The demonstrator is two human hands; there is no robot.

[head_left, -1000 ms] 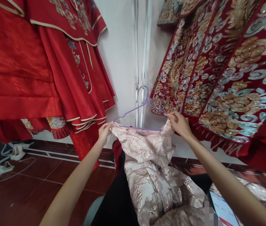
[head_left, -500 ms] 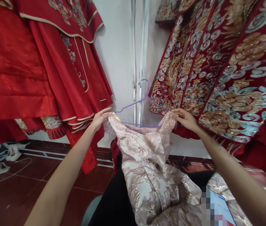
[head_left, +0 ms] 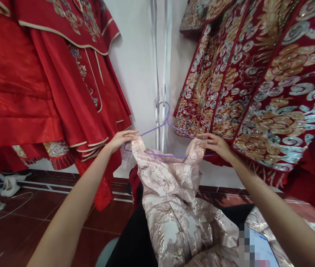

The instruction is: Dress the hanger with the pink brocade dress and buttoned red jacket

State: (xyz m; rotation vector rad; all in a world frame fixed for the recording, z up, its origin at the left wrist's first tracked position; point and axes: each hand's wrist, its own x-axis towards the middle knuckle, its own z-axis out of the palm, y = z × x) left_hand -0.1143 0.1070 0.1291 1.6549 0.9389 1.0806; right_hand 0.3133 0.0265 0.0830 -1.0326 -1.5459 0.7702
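Note:
A pale pink dress with a shiny gold-toned pattern hangs on a purple wire hanger and spreads down over my lap. My left hand is at the left shoulder strap, fingers closed over strap and hanger arm. On the other side my right hand pinches the right strap, its fingers lying across the hanger's end. The hanger's hook points up, in front of the white metal posts; I cannot tell whether it touches them. Below the straps, the hanger's bottom bar crosses the neckline.
Red garments with pale piping hang on the left. Heavily embroidered red garments hang on the right. White metal posts stand between them. A phone lies on fabric at lower right. White shoes and a cable are at left.
The hanger's hook has shifted slightly left and down in view. My left fingers have stretched further over the strap. Both hands stay at the straps, and the view has shifted a little.

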